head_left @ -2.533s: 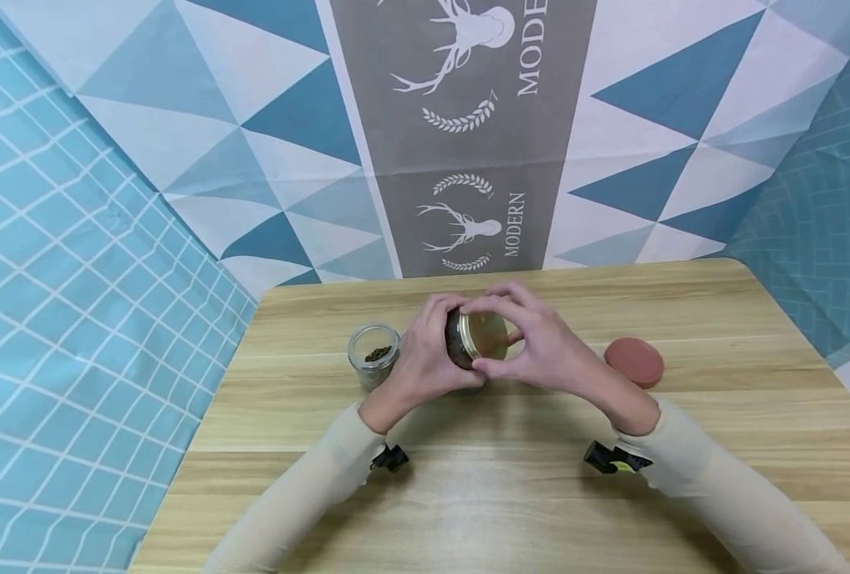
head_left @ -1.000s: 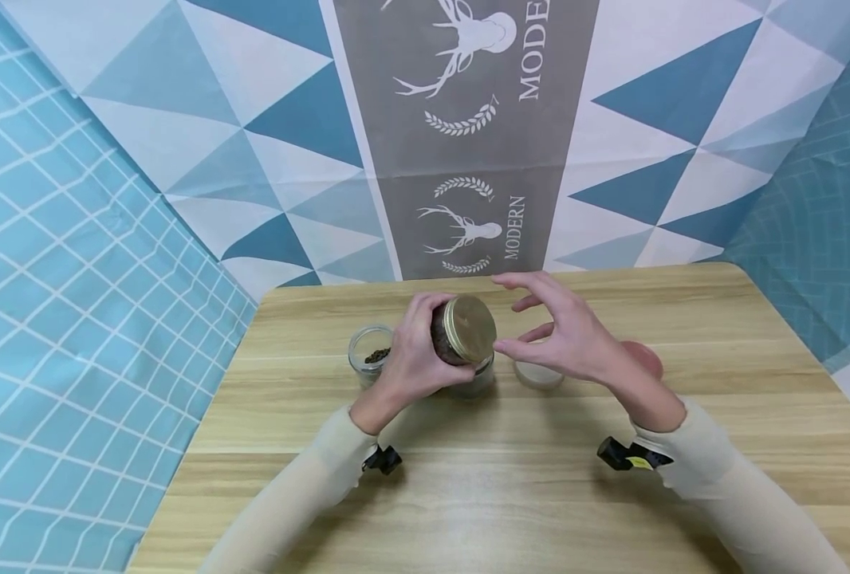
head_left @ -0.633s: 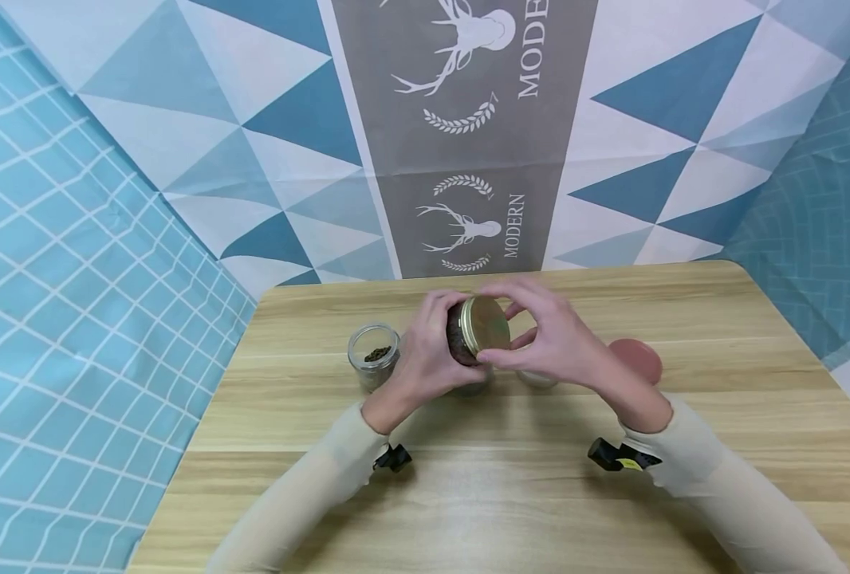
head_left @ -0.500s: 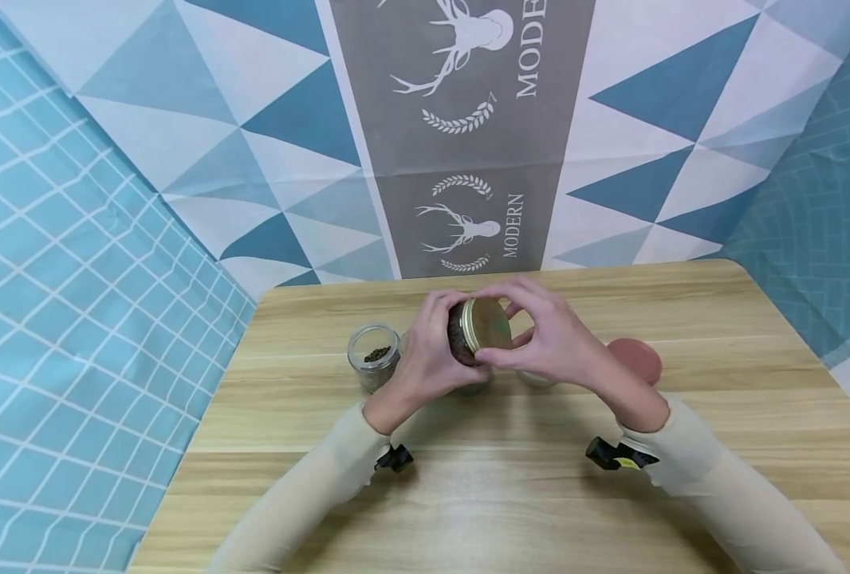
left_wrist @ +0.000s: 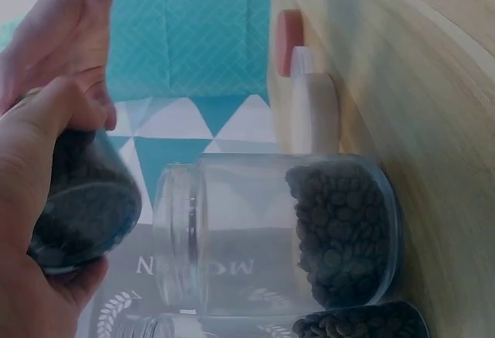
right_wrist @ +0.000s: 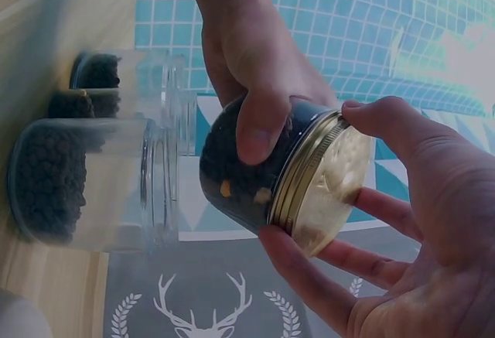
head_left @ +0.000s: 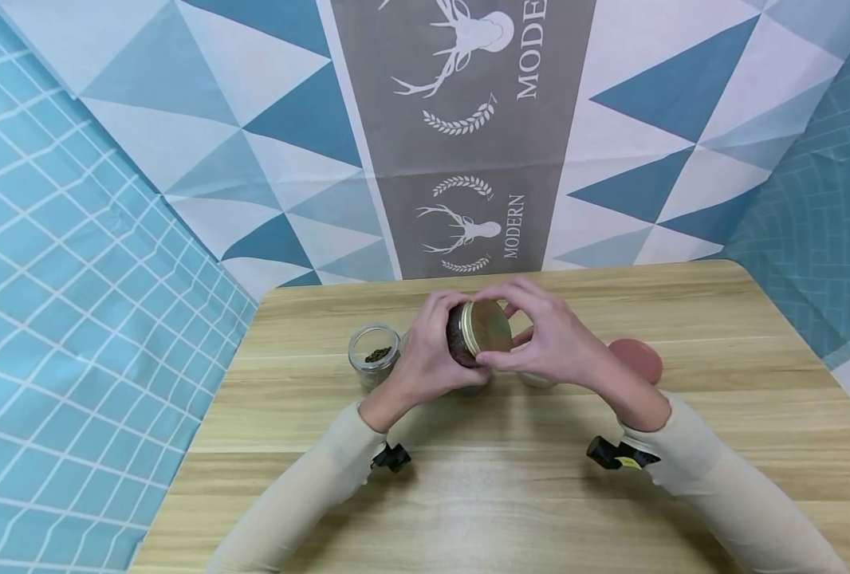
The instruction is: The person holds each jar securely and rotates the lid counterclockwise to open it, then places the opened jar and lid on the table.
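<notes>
Above the table, my left hand (head_left: pixel 428 351) grips a small glass jar (head_left: pixel 456 335) full of dark contents. The jar is tilted, with its gold screw lid (head_left: pixel 492 325) facing right. My right hand (head_left: pixel 550 335) holds that lid by its rim, fingers and thumb spread round the edge, as the right wrist view shows. In that view the lid (right_wrist: pixel 329 183) sits on the jar's mouth, and the left thumb presses on the dark jar (right_wrist: pixel 240 172). The palm of the left hand hides part of the jar in the head view.
An open glass jar (head_left: pixel 369 376) with dark pellets stands left of my hands. The left wrist view shows a larger lidless jar (left_wrist: pixel 247 237), partly filled with dark pieces. A white lid (head_left: pixel 537 380) and a reddish-pink lid (head_left: pixel 639 359) lie to the right on the wooden table (head_left: pixel 482 494).
About a second ago my right hand was off the lid, fingers spread beside it. It has since moved left and taken the lid's rim again; the jar has tipped further right.
</notes>
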Demonstrator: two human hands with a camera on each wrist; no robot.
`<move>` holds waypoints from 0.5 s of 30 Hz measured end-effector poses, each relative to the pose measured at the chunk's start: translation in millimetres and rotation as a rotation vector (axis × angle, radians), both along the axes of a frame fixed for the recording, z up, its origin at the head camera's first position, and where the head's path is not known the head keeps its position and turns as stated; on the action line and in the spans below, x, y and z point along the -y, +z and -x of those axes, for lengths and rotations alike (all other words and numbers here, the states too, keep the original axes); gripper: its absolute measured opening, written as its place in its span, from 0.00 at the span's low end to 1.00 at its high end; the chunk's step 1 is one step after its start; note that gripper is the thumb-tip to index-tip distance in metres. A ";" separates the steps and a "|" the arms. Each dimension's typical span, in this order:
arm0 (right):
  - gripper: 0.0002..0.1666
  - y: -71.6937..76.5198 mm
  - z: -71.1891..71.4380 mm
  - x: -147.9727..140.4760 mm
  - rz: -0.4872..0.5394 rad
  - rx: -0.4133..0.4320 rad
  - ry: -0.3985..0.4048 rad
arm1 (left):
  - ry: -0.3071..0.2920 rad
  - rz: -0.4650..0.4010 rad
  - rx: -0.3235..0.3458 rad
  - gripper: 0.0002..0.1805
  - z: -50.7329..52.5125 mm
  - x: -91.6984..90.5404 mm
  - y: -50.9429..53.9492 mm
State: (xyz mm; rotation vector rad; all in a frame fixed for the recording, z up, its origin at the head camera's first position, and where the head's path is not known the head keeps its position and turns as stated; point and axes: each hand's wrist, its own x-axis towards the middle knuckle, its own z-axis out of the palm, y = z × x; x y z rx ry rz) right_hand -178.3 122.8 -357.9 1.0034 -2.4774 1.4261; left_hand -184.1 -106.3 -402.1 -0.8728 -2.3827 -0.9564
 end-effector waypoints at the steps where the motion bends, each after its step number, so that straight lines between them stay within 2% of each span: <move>1: 0.40 0.4 -0.1 -0.1 -0.006 -0.007 0.004 | -0.008 0.000 0.020 0.52 0.3 0.7 0.5; 12: 0.41 5.2 -1.2 -4.4 -0.088 -0.066 0.105 | -0.108 0.022 0.259 0.51 2.6 9.1 7.8; 15: 0.41 6.6 -1.1 -6.0 -0.112 -0.096 0.135 | -0.128 0.028 0.305 0.51 3.6 10.3 9.4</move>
